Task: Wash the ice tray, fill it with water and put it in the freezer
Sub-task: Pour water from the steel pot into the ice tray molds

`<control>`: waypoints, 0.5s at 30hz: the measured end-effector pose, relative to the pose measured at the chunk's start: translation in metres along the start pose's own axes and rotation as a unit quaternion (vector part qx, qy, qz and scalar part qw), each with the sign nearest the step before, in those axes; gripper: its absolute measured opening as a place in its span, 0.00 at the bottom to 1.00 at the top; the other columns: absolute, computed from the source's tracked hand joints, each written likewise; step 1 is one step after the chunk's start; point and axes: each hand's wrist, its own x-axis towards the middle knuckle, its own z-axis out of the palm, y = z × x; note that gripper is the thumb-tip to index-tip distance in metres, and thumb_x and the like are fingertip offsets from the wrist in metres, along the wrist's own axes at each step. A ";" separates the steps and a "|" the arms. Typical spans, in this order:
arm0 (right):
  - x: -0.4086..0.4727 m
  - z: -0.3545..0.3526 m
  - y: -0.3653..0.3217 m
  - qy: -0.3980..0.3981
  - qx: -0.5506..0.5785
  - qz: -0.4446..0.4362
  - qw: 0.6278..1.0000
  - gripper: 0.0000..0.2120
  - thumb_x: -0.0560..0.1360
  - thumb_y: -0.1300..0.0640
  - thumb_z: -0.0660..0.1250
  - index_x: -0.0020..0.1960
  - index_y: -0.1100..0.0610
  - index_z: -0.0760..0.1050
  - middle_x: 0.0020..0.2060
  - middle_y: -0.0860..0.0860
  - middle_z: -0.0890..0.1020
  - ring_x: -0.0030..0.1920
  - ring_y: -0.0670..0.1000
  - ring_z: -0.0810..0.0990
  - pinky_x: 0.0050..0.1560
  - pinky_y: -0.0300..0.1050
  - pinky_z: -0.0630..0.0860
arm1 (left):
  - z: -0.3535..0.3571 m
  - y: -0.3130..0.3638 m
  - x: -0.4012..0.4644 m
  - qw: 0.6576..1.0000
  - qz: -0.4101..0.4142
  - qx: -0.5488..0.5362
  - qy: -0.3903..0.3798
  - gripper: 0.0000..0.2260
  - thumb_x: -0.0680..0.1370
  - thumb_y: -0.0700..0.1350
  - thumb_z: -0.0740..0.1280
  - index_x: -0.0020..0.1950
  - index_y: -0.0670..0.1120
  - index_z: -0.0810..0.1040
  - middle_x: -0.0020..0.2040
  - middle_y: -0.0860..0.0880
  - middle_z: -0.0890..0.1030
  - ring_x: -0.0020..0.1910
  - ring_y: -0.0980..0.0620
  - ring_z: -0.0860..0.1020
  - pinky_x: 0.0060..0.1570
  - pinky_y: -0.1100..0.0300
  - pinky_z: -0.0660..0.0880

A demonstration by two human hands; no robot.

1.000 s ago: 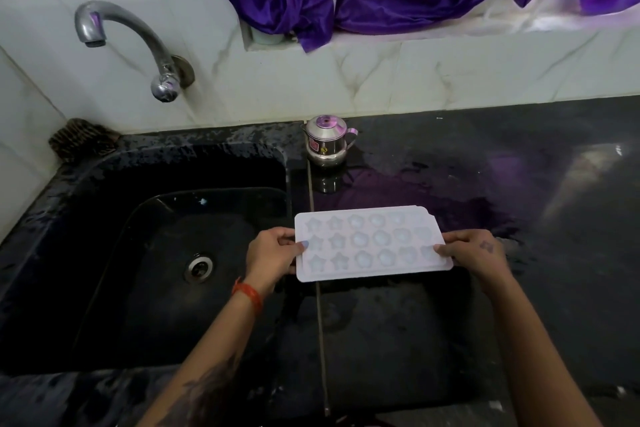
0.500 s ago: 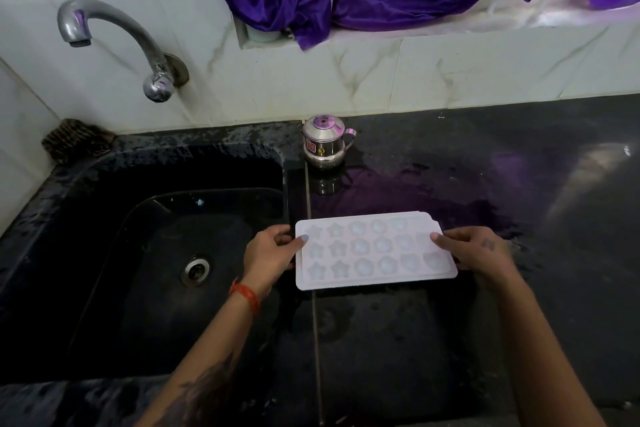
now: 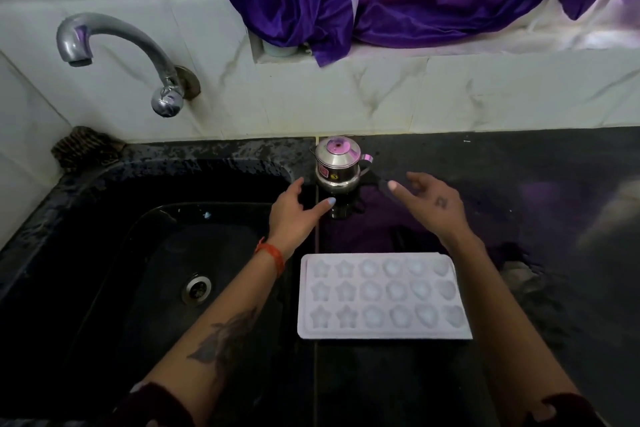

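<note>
Ice tray: our ice tray (image 3: 382, 296) lies flat on the black counter (image 3: 519, 184), cavities up, just right of the sink edge and near us, between our forearms. Neither hand touches it.
Tray cavities: star shapes at the left, rounder ones toward the right. They look pale and empty; we cannot tell whether any water sits in them.
Left hand: our left hand (image 3: 294, 215) reaches forward over the sink rim, fingers straight and spread, holding nothing.
Right hand: our right hand (image 3: 433, 204) also reaches forward, fingers relaxed and apart, holding nothing.
Steel pot: a small lidded steel pot (image 3: 337, 163) stands upright at the back of the counter, between and just beyond our fingertips. Its lid is on, so we cannot see what it holds.
Step in hand: we judge that we are going for the pot, with washing not yet begun.
Doing it well: we should steady the body with one hand and lift the lid with the other, since the counter around it looks wet and slippery.
Sink: the black sink (image 3: 86, 253) shows a bare drain (image 3: 198, 289) and no standing water that we can see.
Tap: the tap (image 3: 114, 45) hangs over the sink's far left, and no water runs from it.
</note>
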 end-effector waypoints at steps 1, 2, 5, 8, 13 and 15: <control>0.010 0.005 -0.007 -0.008 0.008 -0.008 1.000 0.31 0.73 0.37 0.65 0.69 0.53 0.70 0.65 0.54 0.76 0.65 0.53 0.73 0.63 0.46 0.68 | 0.003 0.002 0.008 1.000 0.003 0.003 -0.003 0.38 0.71 0.54 0.73 0.76 0.46 0.60 0.73 0.44 0.67 0.68 0.44 0.70 0.66 0.49 0.70; 0.021 0.010 -0.013 -0.015 0.017 -0.015 1.000 0.31 0.73 0.37 0.65 0.70 0.53 0.69 0.65 0.54 0.76 0.66 0.53 0.73 0.63 0.46 0.69 | 0.006 0.003 0.015 1.000 0.005 0.004 -0.005 0.39 0.70 0.54 0.74 0.76 0.46 0.59 0.74 0.44 0.66 0.69 0.44 0.69 0.67 0.47 0.69; 0.050 0.025 -0.030 -0.036 0.047 -0.027 0.998 0.31 0.73 0.37 0.64 0.70 0.54 0.68 0.66 0.54 0.74 0.66 0.53 0.73 0.64 0.47 0.69 | 0.015 0.007 0.036 1.000 0.007 0.007 -0.008 0.42 0.69 0.54 0.75 0.77 0.45 0.57 0.75 0.43 0.63 0.71 0.43 0.67 0.68 0.46 0.67; 0.076 0.041 -0.037 -0.064 0.065 -0.010 0.996 0.30 0.73 0.37 0.63 0.67 0.56 0.70 0.63 0.55 0.76 0.63 0.54 0.75 0.60 0.46 0.71 | 0.024 0.009 0.052 1.000 0.009 0.005 -0.007 0.44 0.66 0.56 0.76 0.76 0.45 0.59 0.73 0.43 0.66 0.71 0.45 0.67 0.68 0.48 0.67; 0.097 0.060 -0.029 -0.096 0.098 0.024 0.990 0.28 0.71 0.33 0.63 0.43 0.61 0.75 0.44 0.56 0.81 0.47 0.54 0.80 0.45 0.50 0.76 | 0.038 0.006 0.066 0.999 0.025 -0.038 -0.004 0.31 0.69 0.47 0.76 0.69 0.48 0.70 0.62 0.49 0.78 0.60 0.53 0.75 0.57 0.63 0.69; 0.098 0.062 -0.028 -0.100 0.118 0.020 0.988 0.35 0.67 0.30 0.62 0.41 0.65 0.74 0.41 0.60 0.81 0.45 0.57 0.80 0.52 0.57 0.79 | 0.043 0.003 0.070 0.998 0.027 -0.049 0.014 0.29 0.69 0.47 0.76 0.68 0.48 0.71 0.61 0.49 0.79 0.59 0.53 0.76 0.56 0.63 0.70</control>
